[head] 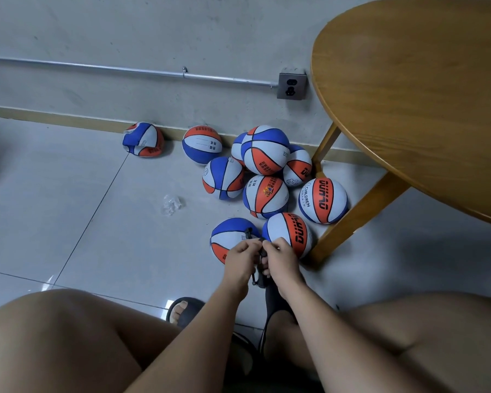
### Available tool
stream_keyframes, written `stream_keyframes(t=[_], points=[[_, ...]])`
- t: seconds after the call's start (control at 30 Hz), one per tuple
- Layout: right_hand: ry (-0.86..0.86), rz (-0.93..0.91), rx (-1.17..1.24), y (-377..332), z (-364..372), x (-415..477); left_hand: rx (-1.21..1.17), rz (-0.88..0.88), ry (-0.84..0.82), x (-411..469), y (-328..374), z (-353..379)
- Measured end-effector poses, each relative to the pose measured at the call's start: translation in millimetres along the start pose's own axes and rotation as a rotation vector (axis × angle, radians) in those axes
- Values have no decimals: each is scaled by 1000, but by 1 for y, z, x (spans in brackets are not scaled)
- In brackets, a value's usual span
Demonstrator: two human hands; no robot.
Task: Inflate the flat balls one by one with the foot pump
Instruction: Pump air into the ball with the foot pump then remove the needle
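Jointly, left hand (242, 258) and right hand (281, 258) pinch the hose (263, 253) (black) beside a ball (229, 236).

Blue, orange and white panelled balls (265, 150), honey-brown wooden table (414, 89), pale grey tiled floor (68, 208)

The floor (68, 208) holds nine round balls (265, 150), one collapsed ball (143, 139), one foot pump (260, 276) and one crumpled plastic wrapper (171, 204), near one wooden table (423, 109).

Soft, even indoor light, faint glare on floor tiles (47, 285), wide-angle bowing at edges, slight softness.
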State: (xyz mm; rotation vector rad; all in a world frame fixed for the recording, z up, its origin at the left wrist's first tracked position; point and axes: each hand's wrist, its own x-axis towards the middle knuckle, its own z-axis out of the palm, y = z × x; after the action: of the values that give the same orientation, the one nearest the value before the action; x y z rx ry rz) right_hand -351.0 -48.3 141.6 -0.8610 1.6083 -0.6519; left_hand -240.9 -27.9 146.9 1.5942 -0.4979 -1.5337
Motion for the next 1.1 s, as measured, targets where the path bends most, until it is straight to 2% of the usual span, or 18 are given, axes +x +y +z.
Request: stream_keyframes(t=[0.27,0.67,0.77,0.97,1.1], points=[[-132,128,-31,33,-3,0,154,-68,34,3,-33,-14],[-122,253,-309,65,-10,1,580,-122,77,4,-67,-14],[-115,248,-223,58,-8,0,448,-102,99,3,-62,-14],[1,49,-1,6,0,-3,20,-16,105,-1,-8,-3],[42,-19,49,-13,0,-5,-89,13,60,-2,11,5]])
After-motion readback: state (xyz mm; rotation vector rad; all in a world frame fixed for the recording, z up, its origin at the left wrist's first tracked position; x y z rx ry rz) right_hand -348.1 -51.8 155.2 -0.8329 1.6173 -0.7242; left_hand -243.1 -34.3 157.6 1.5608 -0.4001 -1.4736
